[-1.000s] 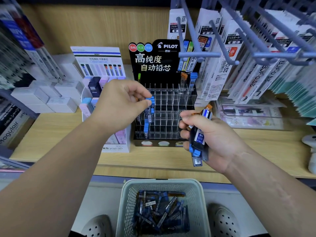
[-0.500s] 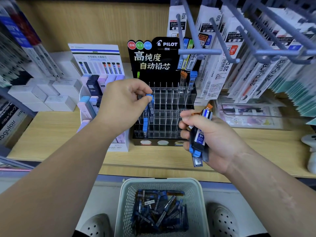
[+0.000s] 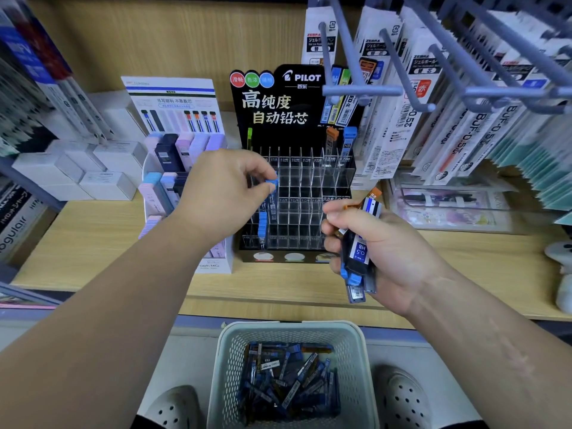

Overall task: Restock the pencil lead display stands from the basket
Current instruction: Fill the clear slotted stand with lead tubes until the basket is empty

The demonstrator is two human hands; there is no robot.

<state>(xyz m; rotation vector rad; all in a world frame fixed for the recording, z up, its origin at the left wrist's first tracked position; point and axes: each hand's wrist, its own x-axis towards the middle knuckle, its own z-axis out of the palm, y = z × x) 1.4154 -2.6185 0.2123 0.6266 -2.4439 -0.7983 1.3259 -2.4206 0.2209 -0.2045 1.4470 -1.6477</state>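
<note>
Lower than half a second ago, the left hand [image 3: 227, 193] carries its lead case [image 3: 272, 204] a little deeper into the black display stand [image 3: 306, 212]; the right hand [image 3: 387, 252] has barely shifted. Thumb and forefinger of the left hand pinch the case at its blue cap, which peeks out just past the fingertips [image 3: 261, 190] on their right; the other fingers curl toward the palm; the dark body of the case hangs down from the pinch into a clear compartment near the stand's left edge; how far it is seated I cannot tell. Just below it, in the same left part of the stand, stored cases [image 3: 262, 226] with blue caps stand upright. The right hand holds a bundle of cases [image 3: 359, 258] in front of the stand's lower right corner, fingers wrapped round its middle; an orange-capped end juts up past the thumb; blue-capped ends stick out below the fist; one label reads 0.5 HB. The stand sits on a wooden shelf [image 3: 93, 243], with a white stand [image 3: 173, 106] of pastel cases just beside it on the left; packaged refills [image 3: 464, 125] hang from grey hooks on the right. Below the shelf edge, between two white shoes [image 3: 405, 400], a pale basket [image 3: 294, 331] holds a loose heap of cases [image 3: 288, 376].
</note>
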